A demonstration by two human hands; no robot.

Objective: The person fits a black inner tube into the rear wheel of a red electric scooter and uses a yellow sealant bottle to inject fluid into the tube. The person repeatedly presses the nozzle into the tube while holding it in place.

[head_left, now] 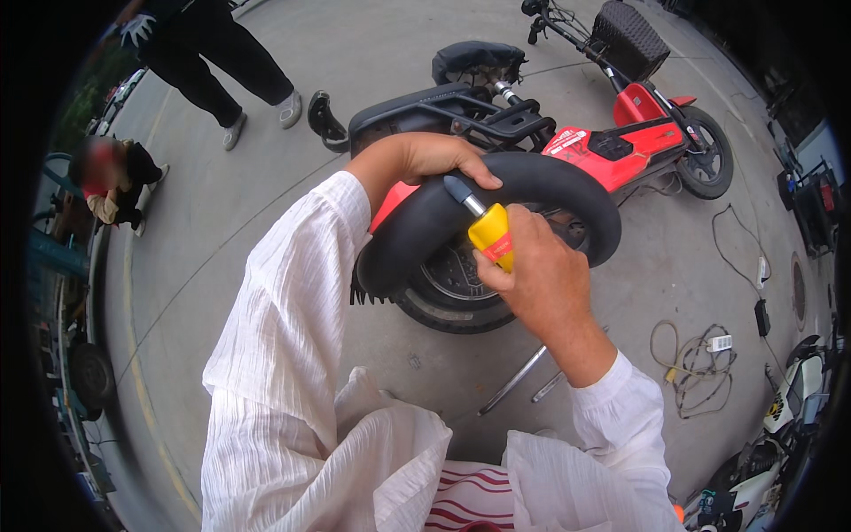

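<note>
A black inflated inner tube [567,177] lies over the rear wheel [461,319] of a red electric bike [638,133] that rests on its side. My left hand [439,158] grips the tube's far-left part, the thumb pressing on top and the other fingers partly hidden. In my right hand [542,266] is a yellow-handled tool [492,232] with a silver shaft and a grey cone-shaped tip [457,189]. That tip is at the tube's surface, close to my left thumb; whether it touches I cannot tell.
Two metal bars [516,379] lie on the concrete near the wheel. A coiled cable [696,368] is at the right, with parked scooters [762,443] beyond. A standing person [213,62] wears dark trousers at far left; another person [120,182] crouches nearby.
</note>
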